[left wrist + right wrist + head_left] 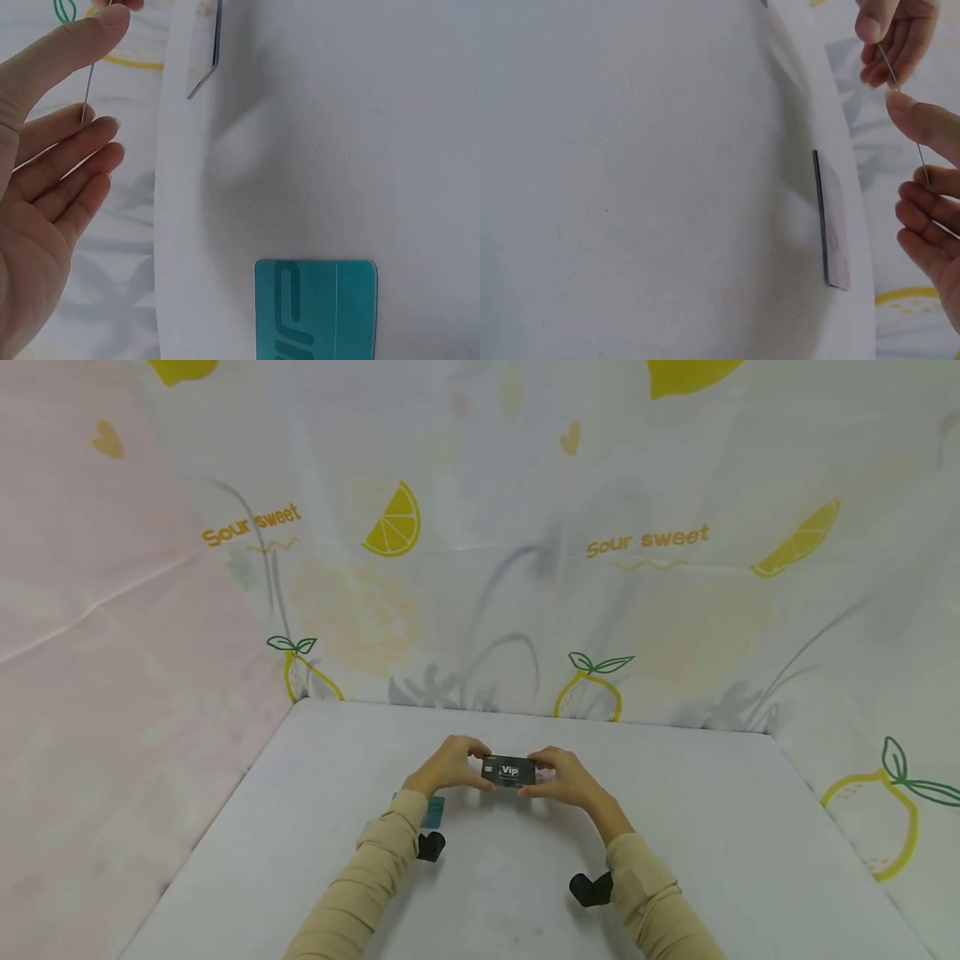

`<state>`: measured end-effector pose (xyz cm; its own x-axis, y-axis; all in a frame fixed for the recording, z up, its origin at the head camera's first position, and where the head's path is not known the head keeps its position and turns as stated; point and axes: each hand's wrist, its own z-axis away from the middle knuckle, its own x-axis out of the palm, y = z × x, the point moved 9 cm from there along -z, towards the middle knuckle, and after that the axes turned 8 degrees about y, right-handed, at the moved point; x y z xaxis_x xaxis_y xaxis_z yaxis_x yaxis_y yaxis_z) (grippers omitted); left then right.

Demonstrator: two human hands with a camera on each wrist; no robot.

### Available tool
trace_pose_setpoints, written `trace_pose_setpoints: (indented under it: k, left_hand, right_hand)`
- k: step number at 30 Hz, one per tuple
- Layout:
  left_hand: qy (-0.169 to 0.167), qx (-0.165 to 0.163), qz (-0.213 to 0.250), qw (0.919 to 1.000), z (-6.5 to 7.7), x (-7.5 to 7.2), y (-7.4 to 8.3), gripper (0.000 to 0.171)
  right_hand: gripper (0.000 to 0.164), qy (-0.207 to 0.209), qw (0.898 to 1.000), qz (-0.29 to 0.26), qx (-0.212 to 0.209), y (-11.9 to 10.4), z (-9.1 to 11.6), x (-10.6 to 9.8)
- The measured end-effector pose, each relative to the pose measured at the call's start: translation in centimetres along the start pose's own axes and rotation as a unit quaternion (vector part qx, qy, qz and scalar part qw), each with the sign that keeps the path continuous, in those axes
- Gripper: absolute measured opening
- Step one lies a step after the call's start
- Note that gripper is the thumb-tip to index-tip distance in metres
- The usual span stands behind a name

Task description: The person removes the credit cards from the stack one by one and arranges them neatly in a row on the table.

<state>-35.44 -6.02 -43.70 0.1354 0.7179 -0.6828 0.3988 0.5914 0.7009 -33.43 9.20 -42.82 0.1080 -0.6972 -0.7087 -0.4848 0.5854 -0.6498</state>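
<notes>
A black card point(508, 771) printed "Vip", with a small chip mark, is held up flat-side toward the head camera. The left hand point(452, 765) pinches its left end between thumb and fingertips; the right hand point(564, 777) pinches the right end the same way. Both wrist views show the card almost edge-on, as a thin line, with the left hand point(52, 165) and the right hand point(934, 180) around it. A teal card point(315, 311) lies on the table near the left forearm, partly hidden by the sleeve in the head view.
On the white table point(510, 877), a thin dark-edged panel point(832, 232) appears near the far edge in the right wrist view. Black wrist mounts point(592, 889) stick out from the sleeves. A lemon-printed cloth point(480, 568) hangs behind the table.
</notes>
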Motion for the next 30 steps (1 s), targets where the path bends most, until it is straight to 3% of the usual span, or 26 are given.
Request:
trace_pose_setpoints:
  k: [17,21,30]
  left_hand:
    - [0.003,0.016,-0.03,0.9994,2.2,-0.7,0.7,0.053]
    - [0.004,0.011,-0.03,0.9995,2.9,-0.7,0.7,0.052]
    - [0.002,0.013,-0.034,0.9993,4.3,-0.4,0.4,0.053]
  right_hand:
    - [0.057,0.006,0.999,-0.03,-0.011,-1.0,1.1,1.0]
    - [0.058,0.005,1.0,-0.03,-0.003,-1.3,1.7,1.5]
    - [0.055,0.003,0.999,-0.01,-0.031,-1.7,2.5,2.7]
